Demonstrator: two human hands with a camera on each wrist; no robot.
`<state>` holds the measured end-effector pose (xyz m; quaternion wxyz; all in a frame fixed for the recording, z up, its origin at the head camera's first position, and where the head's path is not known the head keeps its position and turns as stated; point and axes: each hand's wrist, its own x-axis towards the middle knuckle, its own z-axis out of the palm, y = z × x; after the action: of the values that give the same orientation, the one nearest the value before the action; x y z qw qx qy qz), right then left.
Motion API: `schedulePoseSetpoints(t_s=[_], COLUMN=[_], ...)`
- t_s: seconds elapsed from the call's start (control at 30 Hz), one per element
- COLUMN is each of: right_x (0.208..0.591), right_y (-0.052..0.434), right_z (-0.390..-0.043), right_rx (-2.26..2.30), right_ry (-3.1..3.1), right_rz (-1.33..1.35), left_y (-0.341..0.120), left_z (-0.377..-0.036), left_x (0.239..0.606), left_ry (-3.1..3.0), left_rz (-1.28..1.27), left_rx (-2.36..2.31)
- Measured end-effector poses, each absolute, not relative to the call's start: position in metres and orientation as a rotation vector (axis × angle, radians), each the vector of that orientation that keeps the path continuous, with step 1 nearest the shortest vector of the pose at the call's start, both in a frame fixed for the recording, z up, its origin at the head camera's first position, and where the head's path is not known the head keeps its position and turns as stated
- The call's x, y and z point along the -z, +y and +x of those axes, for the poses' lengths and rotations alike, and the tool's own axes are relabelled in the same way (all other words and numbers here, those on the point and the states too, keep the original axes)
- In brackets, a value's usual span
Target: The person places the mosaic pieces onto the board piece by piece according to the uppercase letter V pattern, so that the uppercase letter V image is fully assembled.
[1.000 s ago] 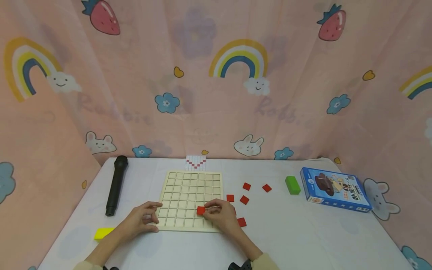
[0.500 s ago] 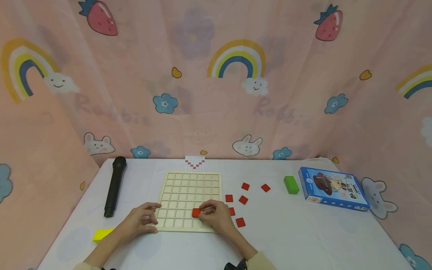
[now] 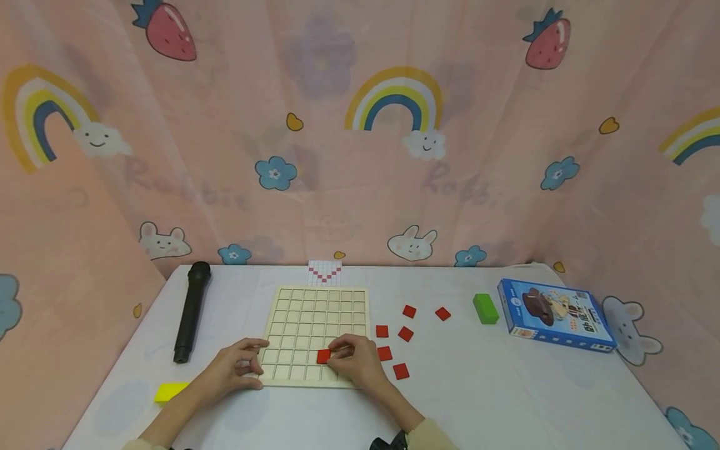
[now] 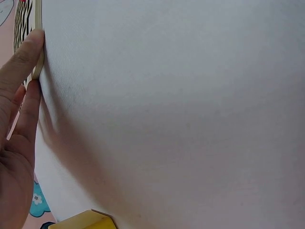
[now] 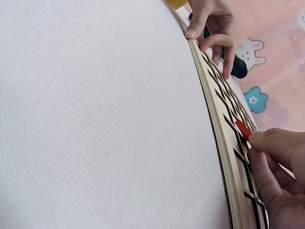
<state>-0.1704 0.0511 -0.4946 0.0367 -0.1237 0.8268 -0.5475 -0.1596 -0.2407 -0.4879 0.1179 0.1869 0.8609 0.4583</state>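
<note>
A pale wooden grid board (image 3: 298, 315) lies on the table. My left hand (image 3: 233, 365) rests against its left edge, fingers spread and lightly bent; in the left wrist view its fingertips (image 4: 35, 40) touch the board's side. My right hand (image 3: 360, 362) pinches a small red square tile (image 3: 323, 356) between thumb and fingers, over the lower part of the grid. The right wrist view has the red tile (image 5: 243, 129) tilted, close to the grid; whether it touches cannot be told. Several loose red tiles (image 3: 405, 334) lie to the board's right.
A black microphone (image 3: 192, 312) lies at left, and a yellow block (image 3: 170, 392) sits beside the left forearm. To the right are a green block (image 3: 485, 309) and a blue box (image 3: 557, 315). Behind the board stands a small card (image 3: 324, 273) with a red pattern on a grid.
My right hand has moved left and slightly nearer over the board with the red tile. The left hand keeps its place at the board's edge.
</note>
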Motion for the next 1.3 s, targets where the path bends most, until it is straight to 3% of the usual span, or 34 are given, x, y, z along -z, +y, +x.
schedulePoseSetpoints(t_s=[1.3], right_x=[0.4992], right_y=[0.0425], right_z=[-0.1729], right_rx=[1.721], right_ry=[2.485], right_rz=[-0.438], left_y=[-0.2415], left_z=[-0.1587], left_x=[0.4884], left_ry=[2.504], left_rz=[0.563], left_rx=[-1.348])
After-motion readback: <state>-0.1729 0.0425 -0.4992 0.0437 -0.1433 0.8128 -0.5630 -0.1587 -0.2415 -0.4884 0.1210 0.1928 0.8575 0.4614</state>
